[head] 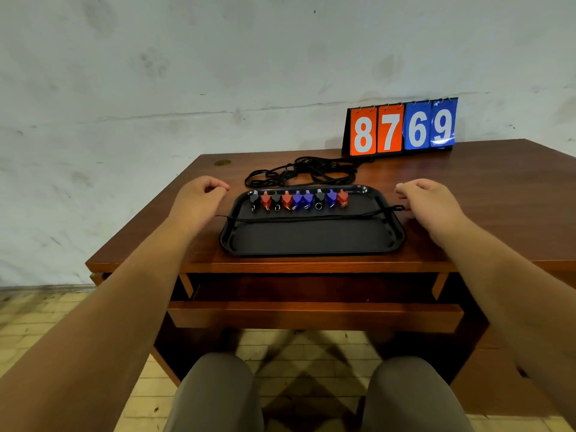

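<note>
Head view: left of the black tray, the left hand rests on the bench, fingers loosely curled, gripping nothing. A row of red, blue and black whistles lines the tray's far side. A black cord lies straight across the tray, its ends past both rims. Right of the tray, the right hand rests likewise curled and empty, the cord's end just beside it.

Reddish-brown wooden tabletop beneath left grip and right grip; stained whitish wall beyond them; yellowish tiled floor below.
</note>
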A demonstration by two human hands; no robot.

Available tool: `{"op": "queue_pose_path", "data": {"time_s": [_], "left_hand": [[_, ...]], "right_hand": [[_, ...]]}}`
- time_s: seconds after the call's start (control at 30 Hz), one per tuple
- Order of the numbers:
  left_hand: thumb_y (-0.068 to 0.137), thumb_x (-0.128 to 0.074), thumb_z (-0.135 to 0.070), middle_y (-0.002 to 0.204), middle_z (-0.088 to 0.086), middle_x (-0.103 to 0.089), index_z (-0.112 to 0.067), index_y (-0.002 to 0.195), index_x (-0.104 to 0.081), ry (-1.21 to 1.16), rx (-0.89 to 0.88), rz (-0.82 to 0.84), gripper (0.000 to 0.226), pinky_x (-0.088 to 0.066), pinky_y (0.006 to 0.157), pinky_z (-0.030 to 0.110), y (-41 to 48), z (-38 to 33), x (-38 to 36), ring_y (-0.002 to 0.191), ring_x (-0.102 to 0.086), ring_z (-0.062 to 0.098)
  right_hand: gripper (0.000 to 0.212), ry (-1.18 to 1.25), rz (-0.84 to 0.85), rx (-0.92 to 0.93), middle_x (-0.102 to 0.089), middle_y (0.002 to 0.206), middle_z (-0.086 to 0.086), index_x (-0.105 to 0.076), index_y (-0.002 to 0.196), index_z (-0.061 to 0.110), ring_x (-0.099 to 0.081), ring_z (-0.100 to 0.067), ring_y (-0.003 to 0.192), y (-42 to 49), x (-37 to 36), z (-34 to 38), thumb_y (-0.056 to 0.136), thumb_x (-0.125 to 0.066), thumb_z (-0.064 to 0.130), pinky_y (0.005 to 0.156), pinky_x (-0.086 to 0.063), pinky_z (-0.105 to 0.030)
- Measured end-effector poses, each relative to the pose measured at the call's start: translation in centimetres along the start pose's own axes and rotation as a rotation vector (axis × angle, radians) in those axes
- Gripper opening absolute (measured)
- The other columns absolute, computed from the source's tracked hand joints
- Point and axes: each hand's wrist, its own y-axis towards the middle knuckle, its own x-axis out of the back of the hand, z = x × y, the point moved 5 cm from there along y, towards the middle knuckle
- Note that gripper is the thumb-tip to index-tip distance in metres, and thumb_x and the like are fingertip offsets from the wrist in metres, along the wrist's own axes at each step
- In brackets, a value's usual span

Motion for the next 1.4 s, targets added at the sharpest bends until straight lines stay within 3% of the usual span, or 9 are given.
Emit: {"op": "queue_pose_path", "data": {"time_s": [0.1,0.23,0.43,0.63,0.73,0.83,1.03,1.2,1.4], "left_hand": [[0.105,-0.059,-0.028,0.109,-0.014,-0.072,-0.033,0.108,-0.077,0.034,-0.035,0.019,0.019,-0.048,0.065,0.027,1.3,-2.0,-1.1,0.074,-0.06,0.011],[0.103,-0.06,-0.025,0.109,-0.012,-0.074,-0.031,0.107,-0.079,0.05,-0.078,0.091,0.02,-0.045,0.07,0.018,3.0,-4.4,-3.6,0.086,-0.063,0.003],[0.103,-0.058,-0.018,0.116,-0.01,-0.072,-0.032,0.106,-0.076,0.157,-0.14,0.196,0.023,-0.05,0.075,0.024,6.4,-6.5,-7.2,0.098,-0.069,0.009],[0.102,-0.064,-0.005,0.116,-0.012,-0.074,-0.03,0.107,-0.08,0.226,-0.217,0.303,0.03,-0.05,0.099,0.03,10.6,-8.0,-10.7,0.111,-0.066,0.01],[0.099,-0.067,0.003,0.12,-0.008,-0.072,-0.027,0.109,-0.083,0.418,-0.27,0.413,0.035,-0.046,0.096,0.028,12.1,-7.9,-13.0,0.113,-0.064,0.013],[0.095,-0.073,0.002,0.123,-0.006,-0.072,-0.03,0.104,-0.083,0.624,-0.297,0.548,0.035,-0.046,0.095,0.031,13.1,-7.2,-15.0,0.116,-0.064,0.016],[0.095,-0.08,-0.011,0.112,-0.007,-0.071,-0.024,0.105,-0.082,0.702,-0.312,0.527,0.016,-0.044,0.097,0.032,14.6,-6.7,-15.7,0.113,-0.062,0.014],[0.096,-0.077,-0.021,0.104,-0.009,-0.069,-0.028,0.1,-0.073,0.461,-0.273,0.427,0.009,-0.044,0.078,0.026,14.7,-8.0,-14.5,0.097,-0.063,0.012],[0.095,-0.08,-0.028,0.098,-0.009,-0.077,-0.028,0.106,-0.076,0.092,-0.295,0.309,0.012,-0.047,0.08,0.022,13.2,-12.4,-14.1,0.094,-0.071,0.006]], "right_hand": [[0.021,0.004,0.028,0.026,-0.073,0.114,0.007,-0.076,0.113,0.03,-0.065,-0.015,0.107,0.8,-0.6,1.1,0.104,-0.063,0.044,0.094,-0.052,-0.039],[0.02,-0.001,0.059,0.053,-0.074,0.117,0.009,-0.076,0.115,0.031,-0.066,-0.015,0.114,2.4,-1.6,2.3,0.104,-0.062,0.042,0.094,-0.051,-0.038],[0.021,-0.008,0.088,0.056,-0.078,0.108,0.006,-0.08,0.103,0.025,-0.068,-0.017,0.111,5.8,-2.4,3.0,0.104,-0.061,0.034,0.109,-0.052,-0.048],[0.022,0.1,0.026,0.007,-0.08,0.103,-0.002,-0.081,0.098,0.023,-0.069,-0.017,0.095,8.9,-2.3,0.2,0.103,-0.063,0.034,0.096,-0.056,-0.042],[0.022,0.127,-0.008,-0.017,-0.081,0.101,-0.004,-0.082,0.093,0.021,-0.064,-0.014,0.084,10.1,-2.5,-1.0,0.099,-0.064,0.034,0.09,-0.055,-0.04],[0.023,0.088,0.02,-0.007,-0.079,0.097,-0.002,-0.081,0.096,0.022,-0.063,-0.014,0.085,10.5,-2.6,-1.2,0.102,-0.063,0.035,0.09,-0.055,-0.04],[0.024,0.093,0.026,0.039,-0.077,0.09,0.001,-0.081,0.093,0.021,-0.061,-0.013,0.081,11.0,-2.5,-1.5,0.103,-0.063,0.033,0.082,-0.053,-0.035],[0.026,0.081,0.034,0.065,-0.079,0.091,-0.001,-0.082,0.091,0.021,-0.061,-0.014,0.079,11.0,-2.6,-1.4,0.102,-0.063,0.035,0.081,-0.053,-0.035],[0.026,0.088,0.024,0.092,-0.079,0.092,0.0,-0.081,0.091,0.022,-0.062,-0.017,0.081,10.6,-2.5,-0.9,0.102,-0.063,0.036,0.082,-0.053,-0.039]]}}
